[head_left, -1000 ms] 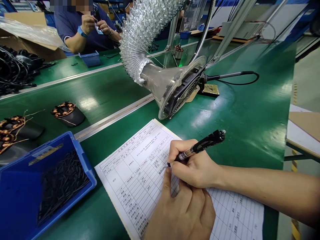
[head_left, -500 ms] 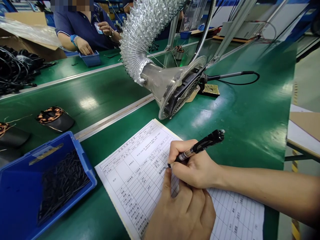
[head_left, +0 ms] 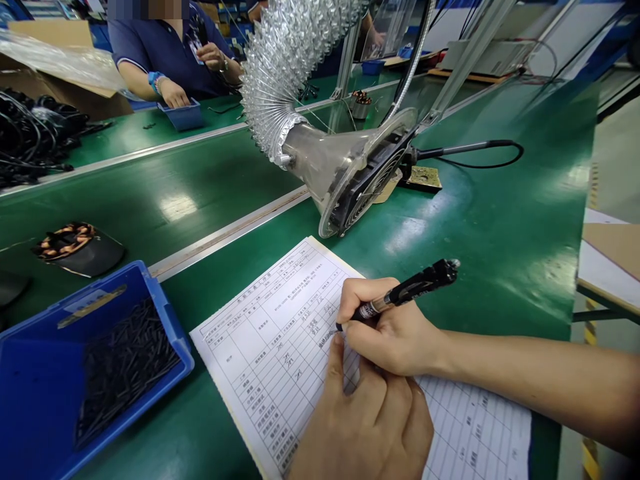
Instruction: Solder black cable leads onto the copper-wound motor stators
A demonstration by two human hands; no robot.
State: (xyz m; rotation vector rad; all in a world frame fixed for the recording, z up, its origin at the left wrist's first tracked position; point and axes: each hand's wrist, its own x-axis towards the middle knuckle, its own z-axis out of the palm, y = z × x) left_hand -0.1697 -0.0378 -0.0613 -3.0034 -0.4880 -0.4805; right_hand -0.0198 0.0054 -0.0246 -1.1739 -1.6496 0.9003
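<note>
A black pen (head_left: 407, 290) is pinched in my right hand (head_left: 395, 333), its tip touching a printed form (head_left: 270, 320) among handwritten entries. My left hand (head_left: 370, 420) rests on the lower part of the same sheet, index finger stretched toward the pen tip and the other fingers partly hidden in shadow beneath the right hand. It grips nothing visible. The form lies tilted on the green bench, filled with a grid of rows and some handwritten figures, and both hands cover its middle.
At left stands a blue bin (head_left: 185, 353) of small black tubes. Behind it, a copper-wound part (head_left: 83, 247) sits on the green belt (head_left: 215, 173). A fume hood (head_left: 330, 160) with a foil duct (head_left: 295, 73) stands beyond the form, near a soldering iron (head_left: 465, 150). A co-worker's hand (head_left: 174, 93) reaches into a small tray.
The copper-wound part on the belt has shifted left, and another at the left edge has mostly left view. The pen has swung slightly rightward at its top; my left hand stays in place.
</note>
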